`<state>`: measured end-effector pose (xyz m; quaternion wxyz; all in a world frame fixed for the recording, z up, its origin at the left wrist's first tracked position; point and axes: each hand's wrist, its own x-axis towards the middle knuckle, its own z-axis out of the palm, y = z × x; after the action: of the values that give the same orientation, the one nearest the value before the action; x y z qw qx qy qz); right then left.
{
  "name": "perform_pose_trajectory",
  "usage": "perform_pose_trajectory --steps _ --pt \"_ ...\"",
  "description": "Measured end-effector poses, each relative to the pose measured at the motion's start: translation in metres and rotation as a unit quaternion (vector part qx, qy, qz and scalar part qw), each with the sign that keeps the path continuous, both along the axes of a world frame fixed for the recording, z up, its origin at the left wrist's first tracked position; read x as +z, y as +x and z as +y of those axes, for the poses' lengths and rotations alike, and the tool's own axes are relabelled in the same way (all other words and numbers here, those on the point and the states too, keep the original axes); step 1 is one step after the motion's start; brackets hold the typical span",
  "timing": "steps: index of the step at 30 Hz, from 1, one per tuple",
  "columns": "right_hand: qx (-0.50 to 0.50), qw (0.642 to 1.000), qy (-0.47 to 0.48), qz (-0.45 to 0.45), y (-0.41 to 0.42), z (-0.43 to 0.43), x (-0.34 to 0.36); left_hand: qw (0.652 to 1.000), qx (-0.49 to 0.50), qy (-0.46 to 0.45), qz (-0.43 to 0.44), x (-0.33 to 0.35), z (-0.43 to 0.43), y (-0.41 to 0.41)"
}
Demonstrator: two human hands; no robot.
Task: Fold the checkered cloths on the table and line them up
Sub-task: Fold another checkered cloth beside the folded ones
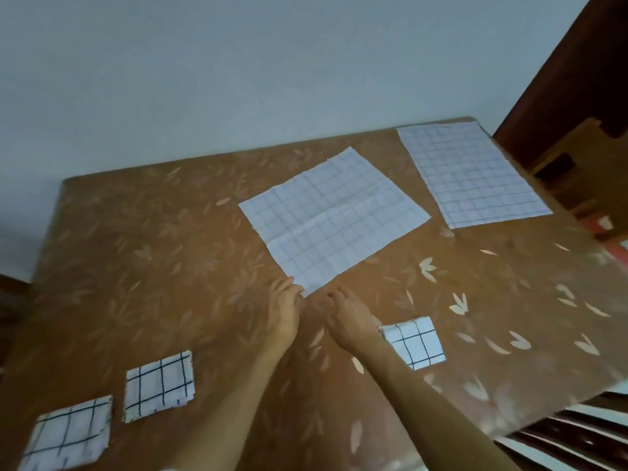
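Note:
A white checkered cloth (334, 215) lies spread flat in the middle of the table. My left hand (283, 309) pinches its near corner. My right hand (346, 317) hovers just right of that corner with fingers loosely curled, holding nothing. A second flat cloth (470, 173) lies at the far right corner. Three folded cloths sit near the front: one (413, 341) right of my right forearm, one (159, 385) at the left, and one (68, 435) at the near left edge.
The table (153, 266) wears a brown cover with a leaf pattern and stands against a pale wall. A dark wooden piece (571, 96) rises at the right. Striped fabric (577, 433) shows beyond the table's near right edge.

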<state>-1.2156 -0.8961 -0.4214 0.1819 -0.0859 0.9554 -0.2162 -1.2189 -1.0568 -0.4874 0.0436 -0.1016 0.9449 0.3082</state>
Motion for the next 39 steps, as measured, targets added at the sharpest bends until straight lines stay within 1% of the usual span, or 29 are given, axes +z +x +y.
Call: perform_pose_trajectory --steps 3,6,8,10,12,14,15,17,19,22,24,26,27,29,32,34,35,36,38,39 --pt "0.022 0.999 0.017 -0.028 -0.046 0.002 -0.025 0.998 -0.009 -0.055 -0.008 -0.001 0.012 -0.023" --pt "0.053 0.998 0.021 -0.037 -0.079 0.005 -0.040 0.991 -0.068 -0.095 -0.064 -0.011 0.008 -0.053" --pt "0.071 0.997 0.015 -0.036 -0.092 0.008 -0.052 0.986 -0.081 -0.113 -0.097 -0.016 0.003 -0.068" --pt "0.090 0.995 0.002 -0.037 -0.100 0.011 -0.064 0.988 -0.061 -0.123 -0.075 -0.020 0.002 -0.075" --pt "0.113 0.992 -0.023 -0.042 -0.102 0.013 -0.072 0.986 -0.027 -0.160 -0.039 -0.021 0.003 -0.075" --pt "0.132 0.990 -0.035 -0.043 -0.102 0.014 -0.076 0.981 -0.006 -0.189 -0.034 -0.016 0.009 -0.071" --pt "0.136 0.989 -0.038 -0.036 -0.101 0.014 -0.077 0.979 -0.007 -0.200 -0.035 -0.010 0.015 -0.069" --pt "0.130 0.990 -0.051 -0.018 -0.098 0.014 -0.075 0.973 -0.043 -0.225 -0.013 -0.003 0.024 -0.060" --pt "0.128 0.990 -0.053 -0.021 -0.094 0.016 -0.076 0.974 -0.071 -0.214 0.017 -0.002 0.029 -0.047" --pt "0.145 0.986 -0.085 0.004 -0.086 0.022 -0.075 0.985 -0.091 -0.136 0.044 0.002 0.025 -0.022" --pt "0.149 0.980 -0.130 -0.006 -0.080 0.027 -0.065 0.986 -0.136 -0.090 0.022 0.004 0.015 -0.002" --pt "0.158 0.974 -0.158 -0.039 -0.070 0.032 -0.051 0.979 -0.173 -0.107 -0.008 0.003 -0.004 0.019" --pt "0.163 0.972 -0.163 -0.038 -0.064 0.037 -0.045 0.978 -0.170 -0.121 -0.003 0.002 -0.014 0.029" --pt "0.179 0.970 -0.159 -0.027 -0.052 0.042 -0.038 0.982 -0.128 -0.138 0.029 0.001 -0.035 0.046" --pt "0.181 0.967 -0.173 -0.044 -0.032 0.045 -0.022 0.988 -0.052 -0.124 0.071 0.008 -0.065 0.057" --pt "0.185 0.963 -0.188 -0.048 -0.019 0.046 -0.016 0.988 -0.044 -0.112 0.097 0.020 -0.076 0.064" --pt "0.189 0.963 -0.188 -0.029 -0.013 0.046 -0.012 0.986 -0.045 -0.120 0.104 0.026 -0.080 0.069" --pt "0.204 0.961 -0.187 -0.007 -0.010 0.047 -0.007 0.985 -0.042 -0.135 0.095 0.034 -0.081 0.075" --pt "0.223 0.958 -0.176 0.026 -0.003 0.052 0.005 0.983 -0.010 -0.176 0.048 0.048 -0.084 0.094" --pt "0.218 0.959 -0.181 0.034 0.000 0.054 0.009 0.981 0.010 -0.190 0.031 0.051 -0.088 0.105"
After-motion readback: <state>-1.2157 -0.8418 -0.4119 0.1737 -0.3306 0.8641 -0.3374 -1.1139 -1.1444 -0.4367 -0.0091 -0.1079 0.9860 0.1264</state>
